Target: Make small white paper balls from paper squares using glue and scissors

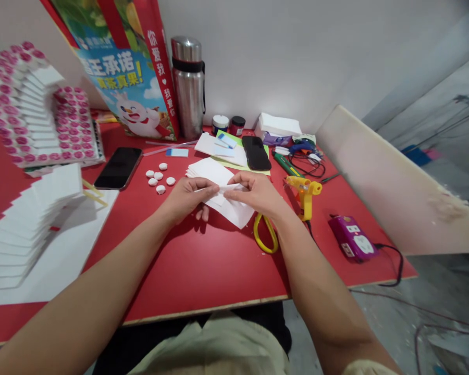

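Note:
Between my hands is a sheet of white paper (238,212), pinched along a narrow folded or rolled edge. My left hand (191,197) grips the left end of that edge between thumb and forefinger. From the other side my right hand (256,191) pinches the same edge, fingertips close to the left ones. Under and behind the sheet lies a small stack of white paper (207,169). By my right wrist sits the yellow scissors handle (266,242), its blades hidden. Several small white paper rolls (153,182) lie left of my hands.
A yellow glue gun (305,195) and a purple power box (354,239) with cords stand right. Folded white paper steps (35,224) and a pink-and-white paper model (42,112) stand left. Phones (119,167), a steel flask (188,88) and a printed bag (128,73) are farther back.

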